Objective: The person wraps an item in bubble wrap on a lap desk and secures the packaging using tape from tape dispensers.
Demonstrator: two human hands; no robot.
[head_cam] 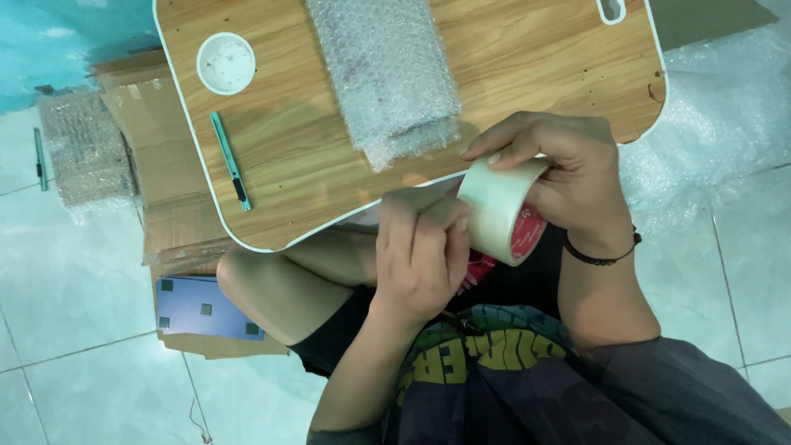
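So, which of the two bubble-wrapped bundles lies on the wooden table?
The long bubble-wrapped bundle in the middle of the wooden lap table. The other bundle lies off the table, on the tiled floor at the left.

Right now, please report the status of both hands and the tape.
Right hand grips tape roll. Left hand fingers pinch at roll's face. Bubble-wrapped bundle and teal utility knife lie on lap table, untouched.

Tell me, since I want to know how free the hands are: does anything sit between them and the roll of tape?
Nothing visible does. The right hand already grips the roll of tape, and the left hand presses fingers against its outer face. The bubble-wrapped bundle lies apart on the wooden lap table.
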